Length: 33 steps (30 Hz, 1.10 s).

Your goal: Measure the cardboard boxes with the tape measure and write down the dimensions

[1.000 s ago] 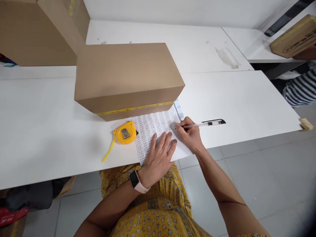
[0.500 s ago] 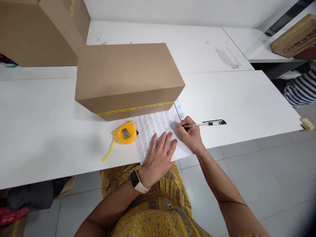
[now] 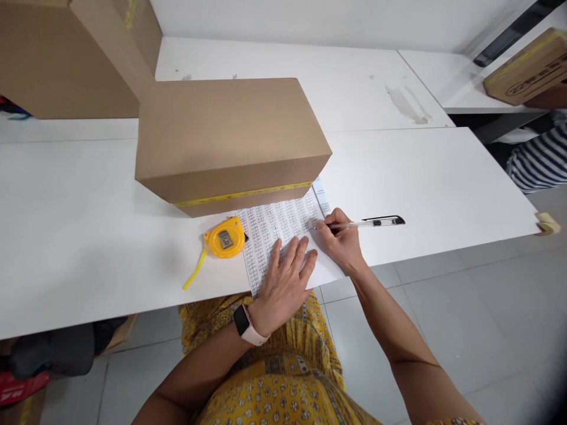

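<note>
My right hand [image 3: 342,241] is closed around a clear pen with a black cap end [image 3: 381,221]. Its tip meets a sheet of paper [image 3: 261,227] covered in rows of handwriting. Flat on the lower part of that sheet lies my left hand [image 3: 286,277], fingers spread, with a watch on the wrist. Left of the paper rests a yellow tape measure [image 3: 225,238], a short piece of its tape or strap trailing toward the table's edge. Behind the paper stands a closed cardboard box [image 3: 233,130] with a yellow strip along its near side, hiding the sheet's far end.
A larger cardboard box [image 3: 88,65] stands at the back left of the white table [image 3: 80,224]. At the far right, another person's striped sleeve [image 3: 538,156] shows below a printed carton [image 3: 529,71]. A wall borders the table's back.
Both hands and the pen stay in nearly the same place. The view has shifted very slightly; nothing was picked up or let go.
</note>
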Each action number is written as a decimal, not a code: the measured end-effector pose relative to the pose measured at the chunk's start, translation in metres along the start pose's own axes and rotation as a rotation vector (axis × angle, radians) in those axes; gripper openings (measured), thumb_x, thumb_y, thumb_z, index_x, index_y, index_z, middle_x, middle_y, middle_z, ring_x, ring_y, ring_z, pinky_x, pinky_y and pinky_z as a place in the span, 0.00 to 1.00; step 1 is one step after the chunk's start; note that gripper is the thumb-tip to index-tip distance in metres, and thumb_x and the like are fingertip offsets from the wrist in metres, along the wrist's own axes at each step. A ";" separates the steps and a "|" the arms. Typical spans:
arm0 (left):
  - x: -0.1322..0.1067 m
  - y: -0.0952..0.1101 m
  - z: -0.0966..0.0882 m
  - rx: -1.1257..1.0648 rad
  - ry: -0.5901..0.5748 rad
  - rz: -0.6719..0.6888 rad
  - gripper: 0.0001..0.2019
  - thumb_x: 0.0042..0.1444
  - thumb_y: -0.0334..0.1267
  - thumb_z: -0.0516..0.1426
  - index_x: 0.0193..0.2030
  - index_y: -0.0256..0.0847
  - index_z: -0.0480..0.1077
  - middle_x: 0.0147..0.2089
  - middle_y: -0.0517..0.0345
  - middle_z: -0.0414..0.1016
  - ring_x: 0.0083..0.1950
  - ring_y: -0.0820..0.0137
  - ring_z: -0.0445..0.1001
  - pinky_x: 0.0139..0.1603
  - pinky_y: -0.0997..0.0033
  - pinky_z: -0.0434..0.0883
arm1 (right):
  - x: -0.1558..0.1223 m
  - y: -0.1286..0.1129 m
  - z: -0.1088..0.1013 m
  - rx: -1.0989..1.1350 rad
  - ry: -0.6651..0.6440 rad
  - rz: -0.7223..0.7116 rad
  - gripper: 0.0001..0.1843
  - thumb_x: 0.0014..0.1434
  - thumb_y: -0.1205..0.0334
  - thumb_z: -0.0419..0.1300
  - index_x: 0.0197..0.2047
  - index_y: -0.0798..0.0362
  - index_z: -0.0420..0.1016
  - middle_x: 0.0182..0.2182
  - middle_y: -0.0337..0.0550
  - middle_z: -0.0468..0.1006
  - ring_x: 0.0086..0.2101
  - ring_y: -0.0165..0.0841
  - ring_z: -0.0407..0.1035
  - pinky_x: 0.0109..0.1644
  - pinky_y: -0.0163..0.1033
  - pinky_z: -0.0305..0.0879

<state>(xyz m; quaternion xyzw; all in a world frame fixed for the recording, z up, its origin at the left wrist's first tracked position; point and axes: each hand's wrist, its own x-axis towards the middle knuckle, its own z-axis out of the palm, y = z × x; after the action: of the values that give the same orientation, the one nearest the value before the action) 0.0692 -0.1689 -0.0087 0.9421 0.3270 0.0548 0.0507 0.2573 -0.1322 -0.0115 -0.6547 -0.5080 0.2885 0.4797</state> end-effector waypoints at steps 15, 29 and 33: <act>-0.048 -0.075 -0.043 -0.173 0.532 -0.301 0.21 0.66 0.38 0.60 0.63 0.41 0.64 0.65 0.40 0.70 0.67 0.49 0.67 0.66 0.41 0.69 | 0.016 0.045 -0.077 -0.826 0.109 -0.305 0.25 0.63 0.76 0.47 0.51 0.47 0.79 0.45 0.52 0.80 0.46 0.45 0.69 0.42 0.47 0.66; -0.053 -0.070 -0.061 -1.237 0.250 -0.351 0.31 0.61 0.48 0.62 0.67 0.46 0.58 0.52 0.49 0.76 0.49 0.62 0.78 0.48 0.62 0.76 | -0.027 -0.041 -0.025 0.017 -0.034 -0.229 0.13 0.70 0.55 0.56 0.52 0.46 0.79 0.41 0.46 0.82 0.40 0.38 0.76 0.45 0.46 0.75; -0.055 -0.061 -0.076 -1.316 0.167 -0.272 0.34 0.59 0.49 0.65 0.68 0.47 0.56 0.52 0.50 0.75 0.47 0.63 0.77 0.47 0.64 0.74 | -0.043 -0.084 0.005 0.305 -0.521 -0.046 0.20 0.69 0.45 0.57 0.53 0.48 0.80 0.40 0.46 0.83 0.41 0.37 0.76 0.43 0.43 0.74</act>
<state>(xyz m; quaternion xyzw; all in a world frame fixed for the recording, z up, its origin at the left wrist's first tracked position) -0.0212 -0.1508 0.0547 0.6581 0.3440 0.3082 0.5947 0.2062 -0.1693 0.0589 -0.4673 -0.5794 0.5088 0.4326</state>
